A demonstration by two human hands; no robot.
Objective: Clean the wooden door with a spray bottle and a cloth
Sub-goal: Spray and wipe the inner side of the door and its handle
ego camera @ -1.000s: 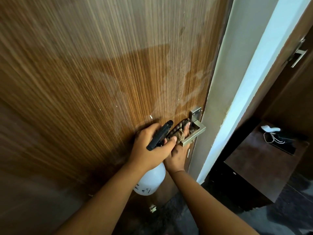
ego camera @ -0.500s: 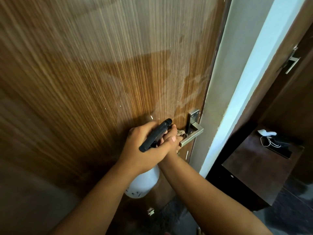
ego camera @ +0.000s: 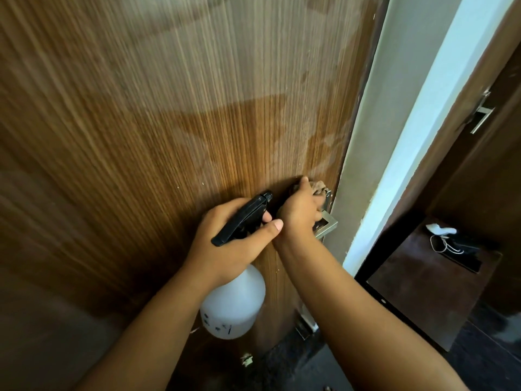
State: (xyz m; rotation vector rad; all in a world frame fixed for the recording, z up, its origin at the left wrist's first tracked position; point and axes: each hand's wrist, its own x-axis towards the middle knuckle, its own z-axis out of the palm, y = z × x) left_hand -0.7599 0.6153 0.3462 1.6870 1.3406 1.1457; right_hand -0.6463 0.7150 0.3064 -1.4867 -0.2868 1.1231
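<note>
The wooden door (ego camera: 169, 122) fills the left and middle of the view, with pale damp streaks on its grain. My left hand (ego camera: 228, 246) grips the black trigger head of a white spray bottle (ego camera: 234, 306), which hangs below my fist close to the door. My right hand (ego camera: 300, 213) holds a brownish cloth (ego camera: 318, 187) against the door just above the silver lever handle (ego camera: 327, 224). Most of the cloth is hidden under my fingers.
The door's edge meets a pale wall and white frame (ego camera: 394, 165) on the right. Beyond it stands a dark wooden cabinet (ego camera: 423, 292) carrying a white charger with cable (ego camera: 442, 235). Another door with a metal handle (ego camera: 482, 114) is at far right.
My right hand with the cloth has moved up from beside the lever handle to the door surface above it. My left hand with the bottle stays roughly where it was.
</note>
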